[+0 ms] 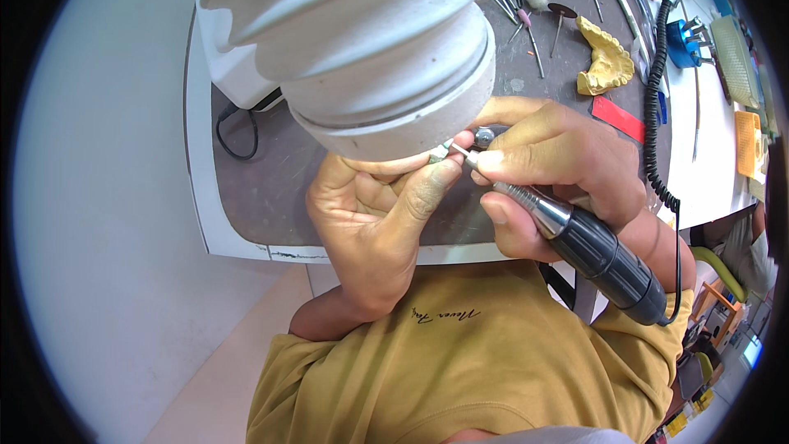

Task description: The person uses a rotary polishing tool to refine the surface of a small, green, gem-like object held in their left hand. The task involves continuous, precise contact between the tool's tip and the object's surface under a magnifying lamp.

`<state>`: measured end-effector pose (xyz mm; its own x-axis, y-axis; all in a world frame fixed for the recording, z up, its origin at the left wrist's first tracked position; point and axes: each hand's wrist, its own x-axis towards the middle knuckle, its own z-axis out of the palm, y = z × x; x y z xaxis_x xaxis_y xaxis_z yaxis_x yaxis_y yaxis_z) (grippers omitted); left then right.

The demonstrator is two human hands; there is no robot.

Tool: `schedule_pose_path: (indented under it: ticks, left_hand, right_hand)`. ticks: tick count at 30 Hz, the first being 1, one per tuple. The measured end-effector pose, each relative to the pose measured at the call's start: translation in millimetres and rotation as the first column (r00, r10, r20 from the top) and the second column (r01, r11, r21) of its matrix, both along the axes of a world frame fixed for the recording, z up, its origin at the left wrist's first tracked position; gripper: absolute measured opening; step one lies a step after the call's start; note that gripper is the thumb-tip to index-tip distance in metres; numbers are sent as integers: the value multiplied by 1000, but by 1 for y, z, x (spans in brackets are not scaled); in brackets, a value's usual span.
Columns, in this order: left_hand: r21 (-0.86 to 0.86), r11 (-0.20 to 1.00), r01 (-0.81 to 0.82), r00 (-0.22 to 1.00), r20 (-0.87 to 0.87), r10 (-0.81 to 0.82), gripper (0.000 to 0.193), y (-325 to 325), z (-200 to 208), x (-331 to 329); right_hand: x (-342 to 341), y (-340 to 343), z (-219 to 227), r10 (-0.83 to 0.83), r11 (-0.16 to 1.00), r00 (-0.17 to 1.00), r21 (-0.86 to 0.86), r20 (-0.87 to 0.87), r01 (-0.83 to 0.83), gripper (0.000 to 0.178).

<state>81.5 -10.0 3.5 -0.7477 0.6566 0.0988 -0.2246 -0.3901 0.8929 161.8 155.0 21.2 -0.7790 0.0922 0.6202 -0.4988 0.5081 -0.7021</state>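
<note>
My left hand (370, 214) pinches a small greyish-green piece (438, 154) between thumb and fingers, just under the rim of a white ribbed hose (370, 49). Grey dust coats the thumb. In my right hand (567, 152) is a black and silver rotary handpiece (604, 251), gripped like a pen. Its thin pale bit (459, 149) points at the small piece; whether the two touch I cannot tell. Fingers of both hands meet near the tip. Beside them sits a round shiny metal knob (485, 136). The hose mouth hides part of my left fingers.
Several burs and mounted bits (526, 12) lie at the back of the grey mat (263, 189). A yellow plaster dental model (606, 57), a red strip (618, 119) and a blue bur stand (686, 43) are to the right. A coiled black cord (655, 115) runs down there.
</note>
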Motion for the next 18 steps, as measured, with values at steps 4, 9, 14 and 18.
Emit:
schedule_pose_path:
  ticks: [4,9,14,18]
  left_hand:
    - [-7,1000,2,1000,-1,-2,15,-1,0,-1]
    - [-8,1000,-7,1000,-6,7,15,0,0,-1]
    - [-7,1000,-10,1000,-23,10,16,-1,-2,-1]
    - [7,1000,-3,1000,-18,3,16,0,0,-1]
  right_hand:
    - [0,-1,4,6,1000,1000,4,19,-6,25]
    - [0,0,3,14,1000,1000,5,13,-14,24]
    - [-1,0,5,13,1000,1000,21,-4,-13,24]
    - [-1,1,3,13,1000,1000,14,-3,-12,23]
